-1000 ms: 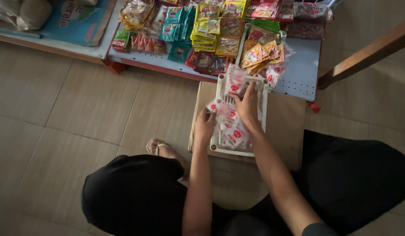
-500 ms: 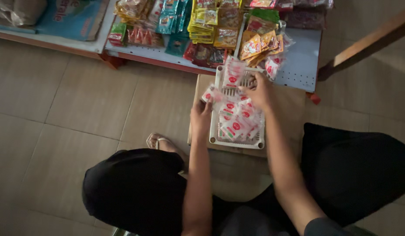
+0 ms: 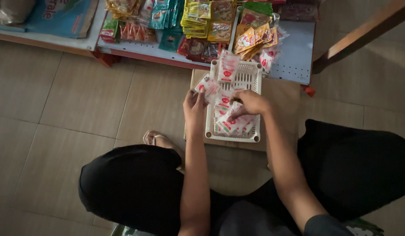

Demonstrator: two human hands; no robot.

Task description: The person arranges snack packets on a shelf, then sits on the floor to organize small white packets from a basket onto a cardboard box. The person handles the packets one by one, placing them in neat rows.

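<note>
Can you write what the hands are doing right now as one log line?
left hand: holds white-and-red sachets at tray edge | right hand: on sachets inside white slotted tray | tray: on cardboard

We list: two bare forearms, no rings, watch or bracelets visible on the left hand [image 3: 192, 104] or right hand [image 3: 250, 103]; dark sleeve [image 3: 325, 225] edge at right upper arm; black garment [image 3: 137, 183] over both knees; pale sandal [image 3: 155, 139] on one foot.

One white slotted basket [image 3: 248, 75], one cardboard box [image 3: 281, 94], two hands, one sandalled foot [image 3: 155, 139].
</note>
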